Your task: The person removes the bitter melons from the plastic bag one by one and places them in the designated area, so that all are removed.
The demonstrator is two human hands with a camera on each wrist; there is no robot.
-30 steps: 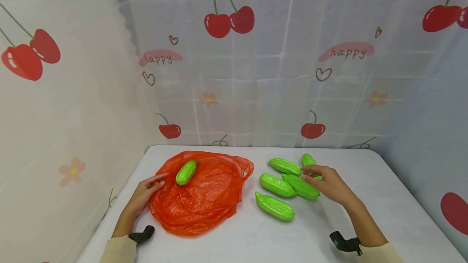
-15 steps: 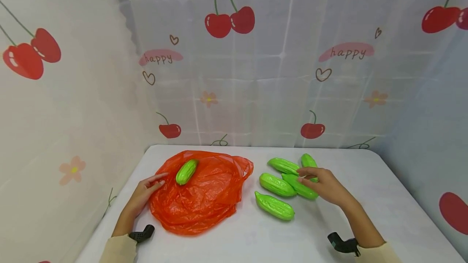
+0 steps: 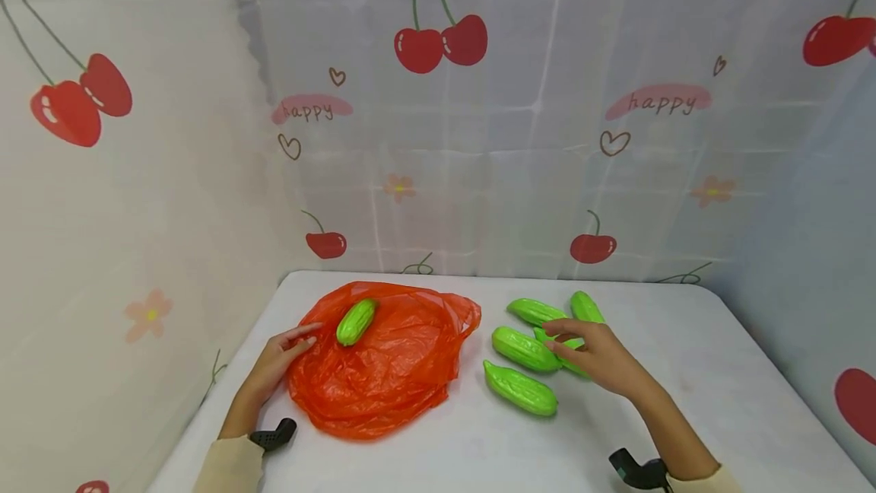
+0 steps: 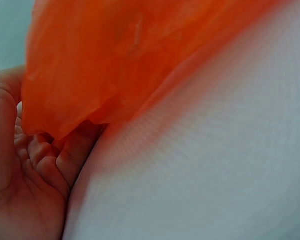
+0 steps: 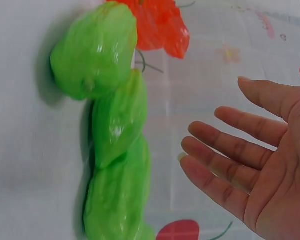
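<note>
On the left of the table lies a crumpled red plastic bag [image 3: 383, 379]. A light green ridged gourd, like a bitter melon [image 3: 357, 322], lies uncovered on it. My left hand [image 3: 274, 364] holds the bag's left edge; in the left wrist view the bag's film [image 4: 105, 65] runs between thumb and fingers and hides the fingertips. My right hand [image 3: 595, 352] hovers over a group of several similar gourds to the right, such as a bitter melon [image 3: 523, 348]. Its fingers are spread and loosely bent, holding nothing. In the right wrist view the palm [image 5: 280, 200] stands apart from the nearest bitter melon [image 5: 97, 55].
Closest to me in the group lies one bitter melon [image 3: 522, 389], and another bitter melon [image 3: 587, 306] is at the back. A white table [image 3: 465, 462] carries everything. Cloth with a cherry print [image 3: 479, 166] hangs behind and at both sides.
My right hand has drifted left above the gourds, its fingers still loosely bent. The left hand stays at the bag's edge. The head view has shifted slightly.
</note>
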